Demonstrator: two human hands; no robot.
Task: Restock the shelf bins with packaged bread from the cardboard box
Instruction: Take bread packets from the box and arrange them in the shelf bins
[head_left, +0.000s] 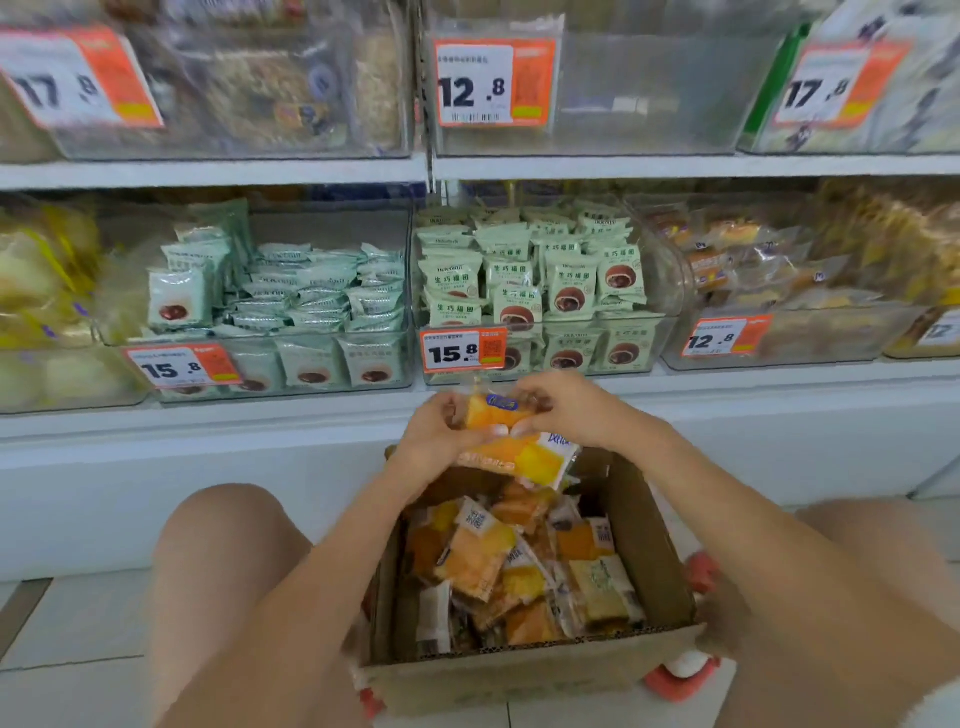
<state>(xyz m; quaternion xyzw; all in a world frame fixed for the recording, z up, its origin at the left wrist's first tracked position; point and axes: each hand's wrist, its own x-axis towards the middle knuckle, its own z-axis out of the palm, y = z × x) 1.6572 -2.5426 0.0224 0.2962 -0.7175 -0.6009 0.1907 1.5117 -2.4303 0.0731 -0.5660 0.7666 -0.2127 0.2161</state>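
Note:
An open cardboard box (649, 551) stands on the floor between my knees, holding several yellow and orange packaged breads (483, 558). Above its far end my left hand (436, 434) and my right hand (566, 408) together grip a small stack of bread packs (501, 410), thumbs pressed on the top pack. A larger yellow pack (535, 460) hangs under the stack. The hands are just below the lower shelf's clear bins. A nearly empty clear bin (649, 93) with a 12.8 price tag sits on the upper shelf.
The lower shelf holds bins of green packaged cakes (540, 275), mint packets (291, 296) and, at right, a 12.8 bin of wrapped breads (753, 265). A white shelf edge (208, 415) runs in front of my knees. Red objects (685, 670) lie by the box's right corner.

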